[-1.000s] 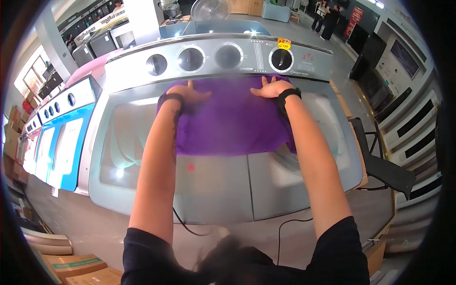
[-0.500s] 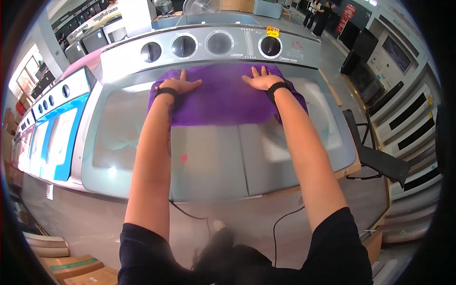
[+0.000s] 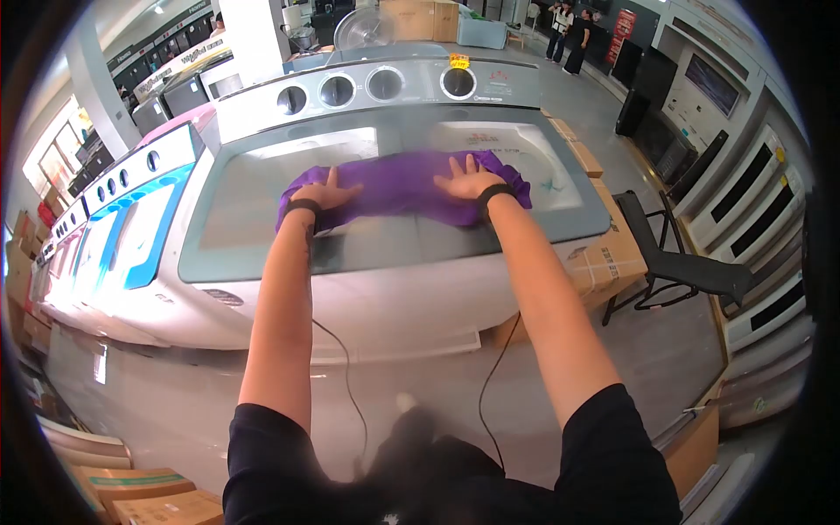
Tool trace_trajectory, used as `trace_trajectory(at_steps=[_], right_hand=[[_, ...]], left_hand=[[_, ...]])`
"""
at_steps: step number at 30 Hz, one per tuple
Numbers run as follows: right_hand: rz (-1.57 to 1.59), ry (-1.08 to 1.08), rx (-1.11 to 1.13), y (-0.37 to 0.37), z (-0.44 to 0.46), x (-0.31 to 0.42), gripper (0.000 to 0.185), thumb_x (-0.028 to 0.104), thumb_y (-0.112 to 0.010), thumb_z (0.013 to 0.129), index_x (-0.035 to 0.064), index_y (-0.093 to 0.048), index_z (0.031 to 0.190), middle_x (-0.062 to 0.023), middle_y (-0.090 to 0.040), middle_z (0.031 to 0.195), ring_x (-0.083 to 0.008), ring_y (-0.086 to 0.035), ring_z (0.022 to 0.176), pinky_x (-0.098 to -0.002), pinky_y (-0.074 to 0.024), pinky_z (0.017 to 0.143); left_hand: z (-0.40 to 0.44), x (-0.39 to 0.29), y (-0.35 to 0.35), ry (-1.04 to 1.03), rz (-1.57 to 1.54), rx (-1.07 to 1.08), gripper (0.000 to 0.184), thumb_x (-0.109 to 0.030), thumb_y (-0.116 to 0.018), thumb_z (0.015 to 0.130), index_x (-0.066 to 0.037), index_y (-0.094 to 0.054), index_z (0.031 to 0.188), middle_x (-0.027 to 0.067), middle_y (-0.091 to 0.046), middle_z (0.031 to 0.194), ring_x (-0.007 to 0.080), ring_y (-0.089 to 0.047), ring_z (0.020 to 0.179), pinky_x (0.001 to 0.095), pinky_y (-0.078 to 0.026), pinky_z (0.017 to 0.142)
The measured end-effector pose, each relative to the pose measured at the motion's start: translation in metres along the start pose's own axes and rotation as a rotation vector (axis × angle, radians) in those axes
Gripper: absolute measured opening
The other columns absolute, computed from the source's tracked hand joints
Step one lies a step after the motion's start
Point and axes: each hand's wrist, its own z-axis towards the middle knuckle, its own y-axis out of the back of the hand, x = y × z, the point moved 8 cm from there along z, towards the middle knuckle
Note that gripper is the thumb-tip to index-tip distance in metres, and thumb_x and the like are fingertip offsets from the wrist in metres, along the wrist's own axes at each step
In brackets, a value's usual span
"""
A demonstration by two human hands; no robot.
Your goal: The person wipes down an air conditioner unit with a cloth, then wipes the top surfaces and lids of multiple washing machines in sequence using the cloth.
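Note:
A purple cloth (image 3: 398, 185) lies bunched in a wide strip across the glossy lid of a twin-tub washing machine (image 3: 262, 249). My left hand (image 3: 327, 195) presses flat on the cloth's left end, fingers spread. On the right part of the cloth rests my right hand (image 3: 471, 182), also open with its fingers apart. Both palms touch the cloth from above without gripping it. Dark bands circle both wrists. Behind the lid rises the control panel (image 3: 420, 80), with several dark knobs and a yellow tag (image 3: 459, 60).
Another washing machine with a blue lid (image 3: 166, 223) stands at the left. Cardboard boxes (image 3: 604, 254) and a black chair (image 3: 682, 262) are to the right. Black cables (image 3: 354, 385) hang down to the floor in front. Two people (image 3: 573, 37) stand far back.
Both hands have dragged the cloth away from the control panel toward my body, and it is now more bunched. My view has tilted up, showing the machine's front.

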Motion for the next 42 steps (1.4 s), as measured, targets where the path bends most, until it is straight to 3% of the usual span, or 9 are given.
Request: trace_trajectory(at_steps=[11, 17, 21, 25, 30, 35, 37, 40, 42], right_hand=[[-0.027, -0.001, -0.002, -0.037, -0.127, -0.004, 0.088, 0.072, -0.035, 0.081, 0.0238, -0.010, 0.150, -0.0149, 0.004, 0.156, -0.0390, -0.005, 0.142, -0.0457, -0.0114, 0.114], [-0.159, 0.027, -0.128, -0.056, -0.161, 0.002, 0.090, 0.071, -0.038, 0.081, 0.0204, -0.011, 0.150, -0.0156, -0.001, 0.156, -0.0402, -0.001, 0.142, -0.0537, -0.0116, 0.112], [-0.119, -0.067, -0.066, -0.053, -0.149, 0.020, 0.096, 0.071, -0.043, 0.079, 0.0127, -0.014, 0.150, -0.0188, -0.005, 0.155, -0.0426, -0.001, 0.141, -0.0554, -0.0106, 0.111], [-0.165, -0.024, -0.070, -0.061, -0.109, 0.041, 0.096, 0.070, -0.045, 0.079, 0.0092, -0.020, 0.148, -0.0192, -0.010, 0.154, -0.0428, -0.004, 0.141, -0.0563, -0.0099, 0.111], [-0.215, 0.131, -0.120, -0.033, -0.104, 0.102, 0.087, 0.067, -0.048, 0.079, 0.0045, -0.039, 0.140, -0.0153, -0.032, 0.148, -0.0404, -0.019, 0.138, -0.0591, -0.0137, 0.110], [-0.312, 0.209, -0.069, -0.002, -0.040, 0.145, 0.078, 0.070, -0.050, 0.077, 0.0122, -0.055, 0.129, -0.0114, -0.044, 0.140, -0.0350, -0.034, 0.133, -0.0531, -0.0256, 0.108], [-0.346, 0.224, -0.029, 0.005, -0.011, 0.163, 0.074, 0.071, -0.050, 0.076, 0.0151, -0.059, 0.125, -0.0108, -0.048, 0.137, -0.0331, -0.040, 0.130, -0.0485, -0.0302, 0.106], [-0.356, 0.182, 0.035, 0.017, 0.025, 0.188, 0.073, 0.073, -0.050, 0.075, 0.0173, -0.063, 0.121, -0.0108, -0.051, 0.134, -0.0311, -0.045, 0.126, -0.0405, -0.0352, 0.104], [-0.309, 0.162, 0.040, 0.020, 0.050, 0.201, 0.081, 0.074, -0.050, 0.074, 0.0137, -0.053, 0.128, -0.0141, -0.044, 0.139, -0.0334, -0.037, 0.130, -0.0430, -0.0290, 0.107]], left_hand=[[-0.120, 0.020, -0.041, -0.037, -0.003, 0.046, 0.105, -0.086, -0.033, 0.072, -0.024, -0.003, 0.150, 0.0222, -0.013, 0.152, 0.0349, -0.013, 0.142, 0.0484, -0.011, 0.114], [-0.149, 0.040, -0.055, -0.102, 0.033, 0.009, 0.090, -0.079, -0.028, 0.079, -0.027, -0.008, 0.150, 0.0221, -0.012, 0.153, 0.0343, -0.011, 0.143, 0.0463, -0.006, 0.114], [-0.124, 0.065, -0.059, -0.059, -0.170, 0.170, 0.077, -0.071, -0.032, 0.083, -0.030, -0.021, 0.148, 0.0142, -0.016, 0.154, 0.0318, -0.015, 0.142, 0.0424, -0.011, 0.115], [-0.120, 0.074, -0.035, 0.018, 0.091, 0.081, 0.080, -0.074, -0.028, 0.083, -0.030, -0.017, 0.149, 0.0156, -0.016, 0.154, 0.0325, -0.014, 0.142, 0.0444, -0.007, 0.115], [-0.061, 0.099, -0.002, 0.059, 0.044, 0.024, 0.084, -0.071, -0.034, 0.083, -0.026, -0.012, 0.150, 0.0163, -0.017, 0.153, 0.0332, -0.016, 0.142, 0.0434, -0.011, 0.115], [0.019, 0.128, 0.026, 0.036, 0.078, 0.011, 0.081, -0.066, -0.041, 0.080, -0.022, -0.028, 0.147, 0.0175, -0.017, 0.153, 0.0331, -0.015, 0.142, 0.0410, -0.012, 0.114], [0.031, 0.130, 0.041, 0.055, 0.082, 0.057, 0.087, -0.064, -0.041, 0.080, -0.016, -0.018, 0.149, 0.0232, -0.017, 0.152, 0.0364, -0.016, 0.141, 0.0409, -0.009, 0.115], [0.201, 0.218, -0.002, -0.105, -0.388, 0.092, 0.089, -0.066, -0.040, 0.079, -0.013, -0.022, 0.148, 0.0220, -0.019, 0.152, 0.0342, -0.016, 0.141, 0.0401, -0.010, 0.115], [0.285, 0.252, -0.021, -0.200, -0.614, 0.166, 0.089, -0.067, -0.041, 0.078, -0.013, -0.025, 0.147, 0.0207, -0.019, 0.152, 0.0326, -0.015, 0.142, 0.0396, -0.009, 0.115]])
